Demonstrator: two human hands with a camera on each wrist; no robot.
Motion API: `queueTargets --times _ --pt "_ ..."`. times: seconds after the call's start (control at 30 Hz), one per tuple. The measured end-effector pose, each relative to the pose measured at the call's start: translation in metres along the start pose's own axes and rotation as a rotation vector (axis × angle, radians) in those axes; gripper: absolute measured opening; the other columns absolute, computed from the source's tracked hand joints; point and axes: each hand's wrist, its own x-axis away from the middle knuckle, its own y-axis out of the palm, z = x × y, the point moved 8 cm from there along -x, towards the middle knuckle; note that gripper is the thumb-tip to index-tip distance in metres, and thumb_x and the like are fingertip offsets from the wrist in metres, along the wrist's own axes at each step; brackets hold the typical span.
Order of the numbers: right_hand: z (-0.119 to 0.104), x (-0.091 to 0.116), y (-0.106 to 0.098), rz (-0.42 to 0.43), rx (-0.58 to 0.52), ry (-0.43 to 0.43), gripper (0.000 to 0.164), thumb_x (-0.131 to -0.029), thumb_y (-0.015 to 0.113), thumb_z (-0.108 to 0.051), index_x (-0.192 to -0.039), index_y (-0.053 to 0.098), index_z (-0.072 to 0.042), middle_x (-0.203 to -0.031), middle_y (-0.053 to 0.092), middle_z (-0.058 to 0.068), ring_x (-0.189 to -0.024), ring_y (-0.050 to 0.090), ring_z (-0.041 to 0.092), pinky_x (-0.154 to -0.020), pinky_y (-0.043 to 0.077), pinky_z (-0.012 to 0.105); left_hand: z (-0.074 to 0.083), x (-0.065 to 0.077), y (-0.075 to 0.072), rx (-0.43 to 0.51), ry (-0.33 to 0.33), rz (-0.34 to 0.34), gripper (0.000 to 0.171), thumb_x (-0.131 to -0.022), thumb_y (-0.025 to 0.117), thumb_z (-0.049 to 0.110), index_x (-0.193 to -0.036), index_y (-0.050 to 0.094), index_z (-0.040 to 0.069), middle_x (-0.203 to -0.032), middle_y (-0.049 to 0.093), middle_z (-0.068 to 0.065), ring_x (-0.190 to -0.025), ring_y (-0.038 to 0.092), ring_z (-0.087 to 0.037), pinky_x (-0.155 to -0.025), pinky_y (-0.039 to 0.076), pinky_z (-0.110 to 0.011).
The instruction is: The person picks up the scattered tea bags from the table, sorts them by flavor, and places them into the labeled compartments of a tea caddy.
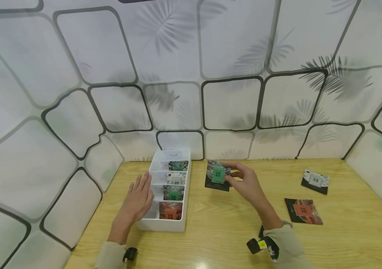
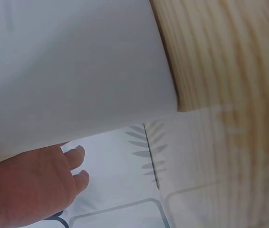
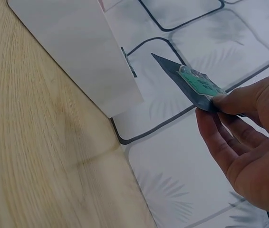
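Note:
My right hand (image 1: pixel 244 183) pinches a flat black packet with a green label (image 1: pixel 217 175) by its right edge, between thumb and fingers. It is held to the right of a white divided box (image 1: pixel 162 225). In the right wrist view the packet (image 3: pixel 196 90) is tilted, and the thumb presses on its label side. My left hand (image 1: pixel 137 200) rests on the box's left rim with fingers straight. Inside the box, from front to back, stand a red packet (image 1: pixel 170 211), a green-labelled packet (image 1: pixel 173 193), a white packet (image 1: pixel 176 178) and a dark green one (image 1: pixel 178 165).
On the wooden table (image 1: pixel 217 231), a black-and-white packet (image 1: pixel 315 181) and a red-labelled packet (image 1: pixel 303 211) lie at the right. A dark item beneath my right wrist is mostly hidden. A patterned white cloth (image 1: pixel 231 104) hangs behind the table and along its sides.

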Motion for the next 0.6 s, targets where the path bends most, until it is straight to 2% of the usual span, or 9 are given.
queueTargets --times 0.2,0.6 --pt "-0.002 -0.005 0.011 -0.019 -0.037 0.017 0.04 -0.095 0.071 -0.002 -0.134 0.067 -0.009 -0.129 0.064 0.017 -0.099 0.071 0.032 -0.067 0.06 0.031 0.0 -0.001 0.001 0.003 -0.001 -0.009 0.056 -0.109 0.035 0.016 -0.159 0.026 -0.008 -0.168 0.02 -0.021 -0.154 0.015 -0.045 -0.12 0.016 -0.065" --pt "-0.006 -0.013 0.034 -0.044 -0.076 0.014 0.039 -0.094 0.071 0.0 -0.133 0.068 -0.008 -0.123 0.064 0.018 -0.099 0.071 0.033 -0.068 0.062 0.039 0.002 0.0 -0.001 -0.009 0.003 -0.001 0.056 -0.109 0.036 0.016 -0.158 0.027 -0.009 -0.167 0.021 -0.021 -0.153 0.016 -0.045 -0.119 0.017 -0.066"
